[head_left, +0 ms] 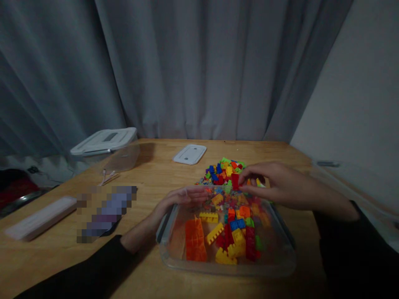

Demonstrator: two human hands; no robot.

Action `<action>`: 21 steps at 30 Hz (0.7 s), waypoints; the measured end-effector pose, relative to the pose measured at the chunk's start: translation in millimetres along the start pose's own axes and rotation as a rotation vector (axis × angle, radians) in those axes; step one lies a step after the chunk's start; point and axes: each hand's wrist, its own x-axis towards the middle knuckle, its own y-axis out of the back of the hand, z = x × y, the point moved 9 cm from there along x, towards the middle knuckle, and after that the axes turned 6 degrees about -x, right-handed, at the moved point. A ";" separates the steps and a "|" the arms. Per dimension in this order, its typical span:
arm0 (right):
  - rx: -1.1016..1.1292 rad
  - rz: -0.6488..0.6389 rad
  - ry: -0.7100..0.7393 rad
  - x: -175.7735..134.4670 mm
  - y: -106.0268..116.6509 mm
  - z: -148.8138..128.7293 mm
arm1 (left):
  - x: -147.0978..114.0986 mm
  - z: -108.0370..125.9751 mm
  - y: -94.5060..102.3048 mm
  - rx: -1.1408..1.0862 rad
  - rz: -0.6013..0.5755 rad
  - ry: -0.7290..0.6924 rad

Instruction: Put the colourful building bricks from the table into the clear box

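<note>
A clear plastic box [174, 265] stands in front of me with building bricks inside. Among them are an orange plate-like piece [195, 241], a yellow brick [215, 233] and a blue brick [237, 224]. Behind it spreads a heap of mixed coloured bricks [229, 170]. At the box's far side, my left hand [182, 196] reaches along the rim with its fingers stretched out, partly behind the plastic. Over the right part of the heap, my right hand [268, 180] pinches a red brick [235, 182] between thumb and fingers.
A white lid [190, 154] lies farther back on the wooden table [149, 174]. To the left are a lidded clear container [124, 155], a pixelated flat object [109, 211] and a pale long case [43, 218]. Another clear container [352, 182] is at the right edge. Grey curtains hang behind.
</note>
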 end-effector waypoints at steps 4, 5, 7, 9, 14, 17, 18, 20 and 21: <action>0.093 -0.161 0.086 -0.7 -32.6 -38.6 | 2.3 2.3 1.3 0.063 -0.045 -0.029; 0.098 -0.191 0.118 0.5 -42.4 -46.8 | 2.9 4.0 0.9 0.089 -0.052 -0.043; 0.075 -0.221 0.155 4.2 -60.9 -57.3 | 3.4 6.8 -1.0 0.127 -0.057 -0.057; 0.065 -0.253 0.176 7.7 -78.0 -61.6 | 3.2 7.8 -3.2 0.115 -0.051 -0.053; 0.043 -0.323 0.147 12.9 -104.4 -50.7 | 1.9 4.2 -6.5 0.034 -0.056 -0.015; 0.051 -0.363 0.131 13.3 -111.8 -43.8 | 2.0 2.4 -5.1 0.022 -0.065 -0.008; 0.056 -0.371 0.130 13.1 -113.3 -42.6 | 2.2 1.5 -4.0 0.021 -0.066 -0.004; 0.062 -0.385 0.128 12.4 -115.7 -41.0 | 2.7 -0.3 -1.8 0.025 -0.068 0.002; 0.063 -0.387 0.129 12.0 -116.5 -40.7 | 2.8 -0.8 -0.8 0.028 -0.070 -0.001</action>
